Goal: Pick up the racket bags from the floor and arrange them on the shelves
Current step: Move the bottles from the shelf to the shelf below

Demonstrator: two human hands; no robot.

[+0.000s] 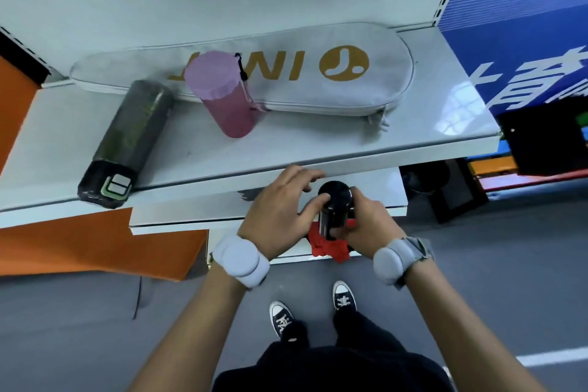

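Black tube (pixel 334 210): upright at 6 o'clock, below the top shelf (pixel 318 149) edge, red cloth (pixel 329 247) bunched beneath.
Right hand (pixel 369 226): fingers clamped round the tube.
Left hand (pixel 280 210): fingers loosely spread, thumb touching it.
Racket bag (pixel 286 79): flat on shelf, 12 o'clock.
Handling: probably light, stiff, smooth; best gripped mid-body.

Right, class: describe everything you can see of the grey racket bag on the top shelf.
The grey racket bag lies flat along the back of the top shelf, its wide rounded end to the right and its narrow end to the left. It looks like soft fabric with piped edges, a mustard round logo and lettering, and a zip pull hanging at its front right. A pink drawstring pouch rests partly on it. Neither hand touches it.
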